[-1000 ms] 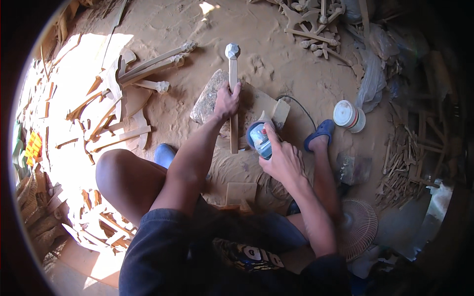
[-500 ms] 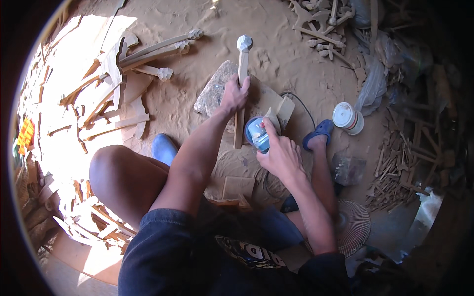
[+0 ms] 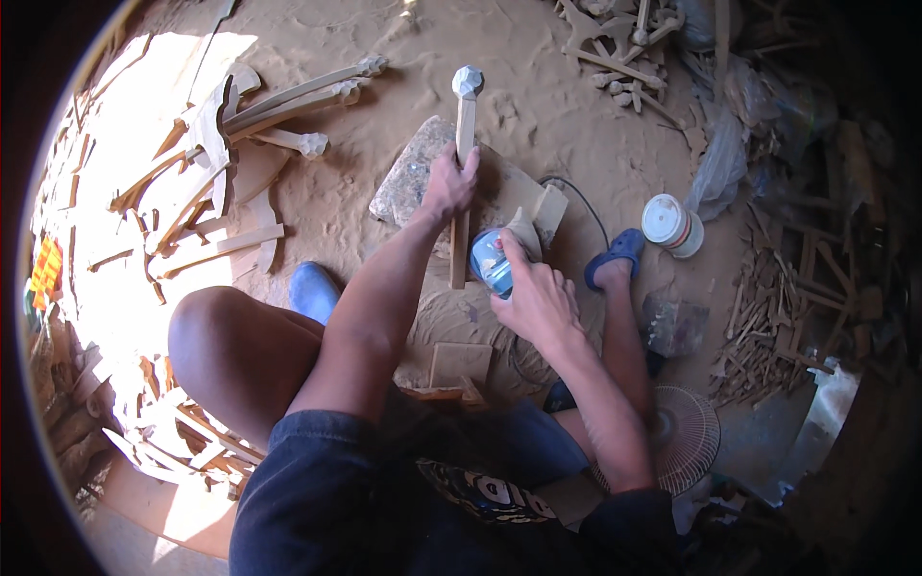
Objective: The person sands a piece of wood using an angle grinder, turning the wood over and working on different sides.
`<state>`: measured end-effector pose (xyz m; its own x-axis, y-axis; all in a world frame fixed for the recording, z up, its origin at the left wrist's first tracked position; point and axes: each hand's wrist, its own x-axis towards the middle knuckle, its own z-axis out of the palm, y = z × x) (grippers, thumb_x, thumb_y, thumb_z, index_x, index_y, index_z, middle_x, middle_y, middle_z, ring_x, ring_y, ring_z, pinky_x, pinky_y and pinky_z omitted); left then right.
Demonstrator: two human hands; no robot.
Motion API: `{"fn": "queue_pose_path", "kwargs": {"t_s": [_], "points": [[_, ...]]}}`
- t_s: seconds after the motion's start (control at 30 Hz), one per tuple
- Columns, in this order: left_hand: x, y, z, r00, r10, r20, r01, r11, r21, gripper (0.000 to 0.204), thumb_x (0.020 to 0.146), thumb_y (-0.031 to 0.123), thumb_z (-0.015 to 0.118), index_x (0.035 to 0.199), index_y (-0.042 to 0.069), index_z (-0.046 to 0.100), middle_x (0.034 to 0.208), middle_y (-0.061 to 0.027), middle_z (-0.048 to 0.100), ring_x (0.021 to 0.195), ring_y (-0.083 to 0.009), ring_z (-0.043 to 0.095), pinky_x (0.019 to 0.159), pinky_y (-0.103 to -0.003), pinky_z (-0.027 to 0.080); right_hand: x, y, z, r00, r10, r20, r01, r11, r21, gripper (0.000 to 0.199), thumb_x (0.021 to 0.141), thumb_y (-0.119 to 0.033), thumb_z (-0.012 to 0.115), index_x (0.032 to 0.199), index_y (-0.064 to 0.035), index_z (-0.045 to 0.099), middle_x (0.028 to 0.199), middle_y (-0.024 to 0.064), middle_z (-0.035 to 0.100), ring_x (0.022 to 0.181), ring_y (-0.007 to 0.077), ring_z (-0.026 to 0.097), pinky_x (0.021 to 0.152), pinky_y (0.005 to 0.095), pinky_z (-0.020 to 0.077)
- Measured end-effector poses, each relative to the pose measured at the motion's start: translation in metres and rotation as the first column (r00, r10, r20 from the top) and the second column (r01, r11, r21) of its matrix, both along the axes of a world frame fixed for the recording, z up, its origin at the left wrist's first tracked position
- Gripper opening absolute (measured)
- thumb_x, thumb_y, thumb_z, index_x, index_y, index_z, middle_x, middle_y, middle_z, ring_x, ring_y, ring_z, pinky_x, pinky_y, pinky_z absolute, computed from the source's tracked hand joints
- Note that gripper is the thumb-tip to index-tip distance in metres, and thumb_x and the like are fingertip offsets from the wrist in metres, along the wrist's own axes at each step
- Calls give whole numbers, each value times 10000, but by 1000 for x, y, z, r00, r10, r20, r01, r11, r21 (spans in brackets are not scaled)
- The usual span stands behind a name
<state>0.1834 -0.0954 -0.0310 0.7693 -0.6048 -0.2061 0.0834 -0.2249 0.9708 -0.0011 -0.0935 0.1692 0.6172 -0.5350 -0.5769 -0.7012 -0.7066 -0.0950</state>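
Note:
My left hand (image 3: 450,187) is closed around a pale wooden stick (image 3: 466,130) with a faceted knob at its far end. The stick stands out past my fingers at both ends and crosses a worn block (image 3: 408,173) on the ground. Just to its right, my right hand (image 3: 545,302) grips a blue handheld power tool (image 3: 494,264) that looks like a palm sander, index finger laid along its top. A gap shows between tool and stick. The tool's working face is hidden from me.
Carved wooden pieces (image 3: 288,110) lie in a pile at the left, and more (image 3: 624,72) at the far right. A dark cord (image 3: 595,211) curves past a white tub (image 3: 672,226). Wood scraps (image 3: 759,331) and a round fan (image 3: 684,437) are at the right. Fine dust covers the ground.
The whole view has shifted slightly, so most things sit a little farther left. Both hands keep their holds, and the power tool appears slightly turned.

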Motion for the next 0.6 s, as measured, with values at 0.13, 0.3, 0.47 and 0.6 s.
{"fn": "queue_pose_path", "kwargs": {"t_s": [0.13, 0.3, 0.47, 0.6], "points": [[1, 0, 1, 1000, -6, 3, 6, 1000, 11, 467, 1067, 392, 657, 1134, -68, 618, 845, -278, 709, 784, -398, 708, 761, -496, 544, -3, -1, -5, 1000, 19, 4, -19, 999, -34, 930, 874, -258, 805, 1683, -220, 348, 1115, 312, 764, 1073, 541, 727, 961, 646, 560], [1, 0, -3, 999, 4, 32, -3, 999, -40, 467, 1061, 386, 661, 1113, -76, 609, 827, -279, 696, 763, -390, 694, 738, -492, 538, -1, -7, -5, 998, 55, -21, -56, 995, -85, 953, 865, -238, 838, 1679, -228, 342, 1092, 309, 763, 1035, 526, 744, 916, 622, 582], [-3, -1, -4, 1000, 6, -23, -7, 999, -42, 458, 1056, 374, 671, 1108, -75, 596, 818, -278, 690, 751, -388, 685, 720, -489, 532, -1, -16, -7, 994, 107, -35, -111, 985, -132, 981, 860, -239, 861, 1684, -234, 328, 1059, 310, 758, 992, 513, 759, 883, 610, 594], [0, -2, -11, 999, -23, -32, 21, 999, -46, 461, 1056, 379, 672, 1104, -73, 592, 810, -261, 689, 743, -369, 693, 706, -491, 532, 2, -23, -10, 981, 179, -71, -190, 959, -209, 991, 858, -269, 879, 1685, -249, 332, 1005, 309, 744, 948, 476, 777, 797, 565, 623]]}}
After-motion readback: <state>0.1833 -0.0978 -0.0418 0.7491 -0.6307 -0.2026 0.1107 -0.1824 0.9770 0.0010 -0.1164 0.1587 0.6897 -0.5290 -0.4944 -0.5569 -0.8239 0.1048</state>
